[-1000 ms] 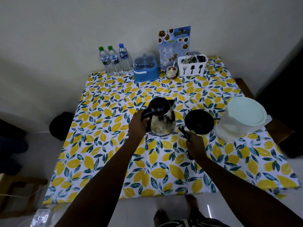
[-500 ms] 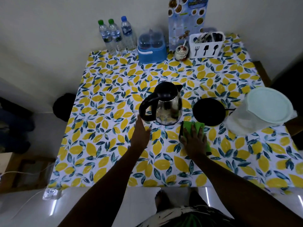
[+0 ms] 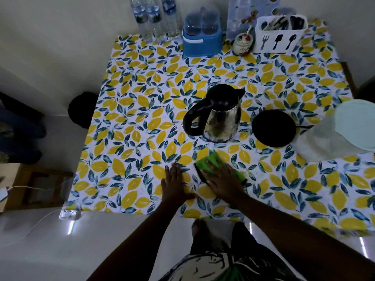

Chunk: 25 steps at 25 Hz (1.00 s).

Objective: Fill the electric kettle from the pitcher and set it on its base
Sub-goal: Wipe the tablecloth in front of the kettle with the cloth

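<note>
Resting flat near the bench (image 3: 129,82) front edge, our left hand (image 3: 175,182) lies open, holding nothing. Our right hand (image 3: 224,181) presses a green cloth (image 3: 212,162), palm down. Beyond stands the kettle (image 3: 218,114), lid shut, beside its base (image 3: 274,128); the pitcher (image 3: 336,134) crowds the right edge. No lettering is legible.

A dim room with a plain pale wall (image 3: 60,37) behind a table (image 3: 142,122) covered in a lemon-print cloth. The pale, glossy floor (image 3: 50,250) reflects streaks of light. A wooden stool (image 3: 30,185) and white cable (image 3: 36,226) sit at left.
</note>
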{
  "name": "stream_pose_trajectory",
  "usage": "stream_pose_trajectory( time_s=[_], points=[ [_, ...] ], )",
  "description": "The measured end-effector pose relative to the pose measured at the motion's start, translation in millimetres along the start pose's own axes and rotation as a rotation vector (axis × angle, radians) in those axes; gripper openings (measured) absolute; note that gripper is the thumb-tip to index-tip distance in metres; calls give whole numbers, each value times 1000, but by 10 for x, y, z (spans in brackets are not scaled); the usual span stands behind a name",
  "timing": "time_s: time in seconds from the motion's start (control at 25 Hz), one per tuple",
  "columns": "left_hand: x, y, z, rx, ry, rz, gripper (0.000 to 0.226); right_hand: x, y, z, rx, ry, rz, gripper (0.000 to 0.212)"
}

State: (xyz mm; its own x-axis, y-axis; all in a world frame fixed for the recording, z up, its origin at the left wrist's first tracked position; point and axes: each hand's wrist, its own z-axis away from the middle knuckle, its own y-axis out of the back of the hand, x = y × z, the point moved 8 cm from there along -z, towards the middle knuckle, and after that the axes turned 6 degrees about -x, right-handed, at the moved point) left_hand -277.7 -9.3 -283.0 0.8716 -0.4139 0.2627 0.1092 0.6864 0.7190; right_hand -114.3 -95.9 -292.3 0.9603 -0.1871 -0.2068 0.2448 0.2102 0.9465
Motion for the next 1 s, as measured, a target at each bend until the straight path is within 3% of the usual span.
stream_pose_trajectory(
  time_s=[0.08, 0.28, 0.36, 0.48, 0.6, 0.68, 0.88, 0.92, 1.0],
  points=[
    [9, 15, 6, -4, -6, 25, 134, 325, 55, 266, 30, -13, 14, 50],
    [11, 24, 12, 14, -20, 38, 135, 345, 216, -133, 103, -425, -126, 50],
    [9, 25, 6, 26, -25, 40, 134, -6, 216, -381, 66, -348, -144, 50],
    [-4, 8, 5, 30, -27, 20, 132, -463, -1, -215, -46, -44, -48, 50],
    [5, 8, -8, 26, -33, 12, 133, -312, -95, 285, -54, 94, 3, 52],
    [0, -8, -8, 15, -38, 8, 134, 104, -41, 380, -39, 50, 19, 51],
    [134, -7, 23, 27, -147, -147, 115, 542, 241, -169, 73, -443, -135, 53],
    [227, -27, 54, 43, -209, -204, 106, 450, 230, -211, 66, -449, -143, 53],
    [418, -113, 124, 57, -297, -197, 88, 256, 84, -10, 31, -290, -45, 54]
  ],
)
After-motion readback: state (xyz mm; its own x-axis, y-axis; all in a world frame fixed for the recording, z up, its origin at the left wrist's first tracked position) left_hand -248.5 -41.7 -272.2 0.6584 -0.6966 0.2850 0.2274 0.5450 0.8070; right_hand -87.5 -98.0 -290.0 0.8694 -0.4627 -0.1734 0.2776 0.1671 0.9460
